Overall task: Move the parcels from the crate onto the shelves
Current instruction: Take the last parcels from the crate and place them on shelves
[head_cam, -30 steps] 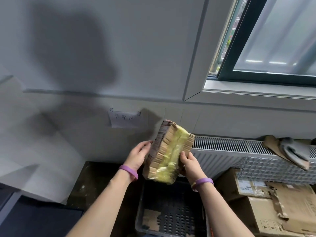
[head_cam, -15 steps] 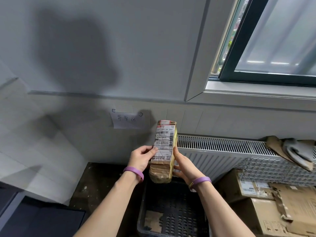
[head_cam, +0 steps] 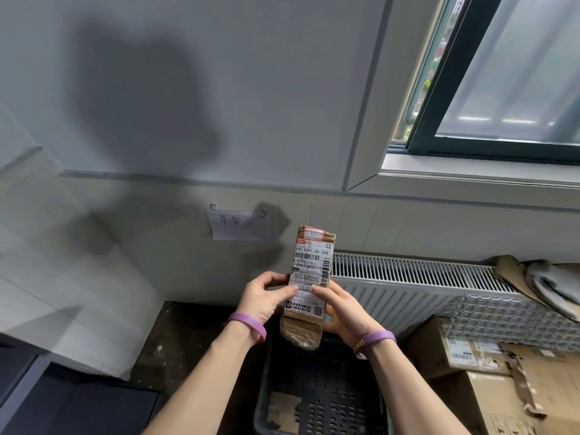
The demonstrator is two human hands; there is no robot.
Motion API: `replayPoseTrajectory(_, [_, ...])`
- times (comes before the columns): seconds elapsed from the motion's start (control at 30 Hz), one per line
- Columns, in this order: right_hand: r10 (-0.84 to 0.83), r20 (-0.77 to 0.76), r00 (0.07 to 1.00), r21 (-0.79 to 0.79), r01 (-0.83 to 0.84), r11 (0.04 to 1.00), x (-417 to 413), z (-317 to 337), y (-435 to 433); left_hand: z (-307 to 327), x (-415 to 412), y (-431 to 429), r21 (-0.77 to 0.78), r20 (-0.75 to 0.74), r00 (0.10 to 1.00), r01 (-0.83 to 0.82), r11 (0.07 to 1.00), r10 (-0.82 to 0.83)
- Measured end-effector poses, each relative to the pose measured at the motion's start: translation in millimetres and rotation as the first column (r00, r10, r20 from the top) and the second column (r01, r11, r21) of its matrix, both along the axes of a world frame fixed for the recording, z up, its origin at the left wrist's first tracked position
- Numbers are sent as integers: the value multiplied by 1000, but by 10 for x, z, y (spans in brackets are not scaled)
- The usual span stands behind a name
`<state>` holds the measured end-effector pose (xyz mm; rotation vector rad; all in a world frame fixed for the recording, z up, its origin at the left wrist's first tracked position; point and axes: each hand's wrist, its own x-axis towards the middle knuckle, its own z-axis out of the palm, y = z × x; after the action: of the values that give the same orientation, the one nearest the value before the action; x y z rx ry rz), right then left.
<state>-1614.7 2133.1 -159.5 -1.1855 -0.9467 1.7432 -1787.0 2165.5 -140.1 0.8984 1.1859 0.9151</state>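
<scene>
I hold a small brown taped parcel (head_cam: pixel 310 277) upright in front of me, its white shipping label facing me. My left hand (head_cam: pixel 263 297) grips its left edge with the thumb on the label. My right hand (head_cam: pixel 342 309) holds its right side, fingers across the label's lower half. Both wrists wear purple bands. Below the parcel sits a dark perforated plastic crate (head_cam: pixel 320 400), with only a scrap of cardboard visible on its floor. No shelves are in view.
A white radiator (head_cam: pixel 414 281) runs along the wall to the right, with cardboard and grey cloth (head_cam: pixel 546 281) on top. Cardboard boxes (head_cam: pixel 502 390) are stacked at the lower right. A handwritten paper note (head_cam: pixel 239 225) is taped to the wall. A window is at upper right.
The parcel has been turned in my hands from its yellowish taped side to the label side, which now faces me squarely. Both hands shifted their grip onto the label.
</scene>
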Motion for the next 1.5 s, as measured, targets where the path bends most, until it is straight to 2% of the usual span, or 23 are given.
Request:
replayPoseTrajectory(0.17, [-43, 14, 999, 34, 43, 999, -17, 5, 4, -28, -45, 24, 14, -27, 1000, 8, 1000, -8])
replayPoseTrajectory(0.37, [-184, 180, 966, 178, 152, 972, -277, 79, 61, -40, -127, 6, 150, -95, 993, -53, 987, 68])
replayPoseTrajectory(0.57, [-196, 234, 952, 248, 136, 959, -694, 182, 161, -58, -540, 81, 179, -137, 986, -74, 981, 99])
replayPoseTrajectory(0.7, [-282, 304, 910, 370, 160, 915, -971, 208, 212, -64, -807, 161, 205, -104, 988, -87, 975, 110])
replayPoseTrajectory(0.87, [-327, 353, 877, 438, 153, 886, -1366, 210, 303, -48, -1259, 149, 265, -194, 963, -131, 955, 186])
replayPoseTrajectory(1.03, [-223, 430, 875, 436, 15, 900, -1783, 204, 348, -71, -1721, -68, 281, -243, 891, -314, 907, 383])
replayPoseTrajectory(1.2, [-42, 586, 809, 418, -258, 871, -2023, 64, 327, -91, -1941, -541, 242, -308, 767, -509, 826, 563])
replayPoseTrajectory(1.4, [212, 646, 733, 354, -534, 768, -2335, -98, -51, -89, -1889, -1521, 151, -375, 584, -728, 669, 720])
replayPoseTrajectory(1.5, [350, 654, 671, 324, -666, 672, -2533, -117, -341, -84, -1915, -2049, 139, -429, 455, -820, 555, 781])
